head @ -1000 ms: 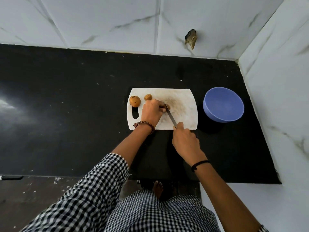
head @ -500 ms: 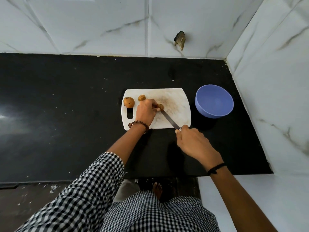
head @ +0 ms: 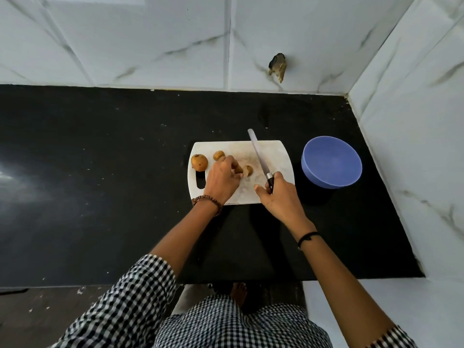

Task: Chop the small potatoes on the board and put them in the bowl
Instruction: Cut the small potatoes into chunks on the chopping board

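Pinching a cut potato piece (head: 247, 170) mid chopping board (head: 276, 156) with fingers (head: 236, 167) of the left hand (head: 221, 183) to steady it, clenching the knife (head: 258, 154) in the right hand (head: 281, 199), blade just beside, likely lining up another cut.

The knife (head: 258, 153) now off the potato (head: 247, 170), blade clear to its right, tip past the board's (head: 277, 156) far edge.

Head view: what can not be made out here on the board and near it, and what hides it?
All in the head view:
- Cut potato: the left hand covers part, so the number of pieces is unclear.
- Knife: the right hand wraps the handle, hiding most of it.
- Board: near left corner behind the left wrist.
- Dark object on the wall: too small to identify.
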A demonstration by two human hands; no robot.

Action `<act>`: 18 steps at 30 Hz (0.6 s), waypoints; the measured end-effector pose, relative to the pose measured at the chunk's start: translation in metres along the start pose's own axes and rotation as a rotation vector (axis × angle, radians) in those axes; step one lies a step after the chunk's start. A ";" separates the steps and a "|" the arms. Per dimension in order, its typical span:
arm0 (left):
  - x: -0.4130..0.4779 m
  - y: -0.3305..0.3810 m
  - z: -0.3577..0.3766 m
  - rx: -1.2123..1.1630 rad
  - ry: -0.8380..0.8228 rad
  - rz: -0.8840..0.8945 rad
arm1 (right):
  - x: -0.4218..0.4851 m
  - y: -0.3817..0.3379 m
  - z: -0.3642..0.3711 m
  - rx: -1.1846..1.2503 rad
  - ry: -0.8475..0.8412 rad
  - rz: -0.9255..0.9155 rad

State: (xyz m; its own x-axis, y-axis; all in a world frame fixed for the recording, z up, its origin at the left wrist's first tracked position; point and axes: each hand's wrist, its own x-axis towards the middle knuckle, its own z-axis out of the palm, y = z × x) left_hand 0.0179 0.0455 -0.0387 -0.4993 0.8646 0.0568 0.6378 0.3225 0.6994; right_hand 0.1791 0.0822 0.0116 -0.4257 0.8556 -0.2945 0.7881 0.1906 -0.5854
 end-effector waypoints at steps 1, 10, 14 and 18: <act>-0.003 -0.001 -0.003 0.019 0.017 -0.007 | 0.008 -0.002 0.004 0.012 0.018 -0.001; -0.003 -0.007 -0.023 0.334 0.053 -0.071 | 0.049 -0.016 0.028 0.052 0.155 -0.046; -0.001 -0.010 -0.026 0.321 0.049 -0.115 | 0.055 -0.015 0.031 0.091 0.167 -0.073; 0.002 -0.012 -0.028 0.285 0.042 -0.103 | 0.065 -0.014 0.029 0.129 0.144 -0.138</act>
State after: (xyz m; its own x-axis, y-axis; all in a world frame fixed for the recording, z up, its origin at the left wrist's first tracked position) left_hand -0.0071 0.0323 -0.0267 -0.5900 0.8069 0.0291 0.7183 0.5081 0.4752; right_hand 0.1273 0.1207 -0.0211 -0.4503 0.8873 -0.0999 0.6598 0.2553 -0.7067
